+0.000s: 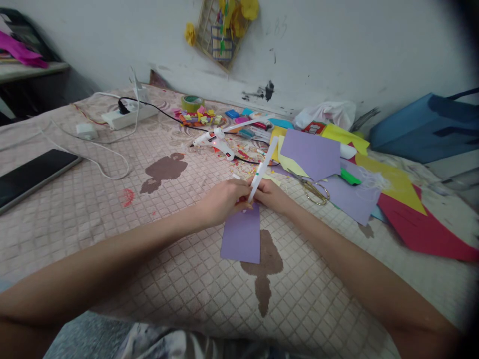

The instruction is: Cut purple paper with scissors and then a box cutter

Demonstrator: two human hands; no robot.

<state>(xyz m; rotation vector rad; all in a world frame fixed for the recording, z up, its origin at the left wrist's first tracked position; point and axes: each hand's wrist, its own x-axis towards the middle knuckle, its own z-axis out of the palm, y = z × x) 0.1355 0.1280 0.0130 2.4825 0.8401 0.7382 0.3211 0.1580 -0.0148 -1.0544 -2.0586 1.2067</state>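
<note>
Our left hand point(224, 199) and our right hand point(271, 195) were close together, both curled nearly closed around a narrow white strip point(263, 167), perhaps of rolled paper, which stood tilted up between them. Just below the hands, a purple card point(240, 235) lay on the quilted bedspread point(175, 279). Its top edge went under the left hand, and we could not tell if the fingers pinched it. Our left forearm point(112, 252) and right forearm point(348, 267) reached in from both sides. Further out, a hot glue gun point(213, 142) lay beyond the hands, and scissors point(314, 192) lay to the right, beside purple sheets point(350, 199).
</note>
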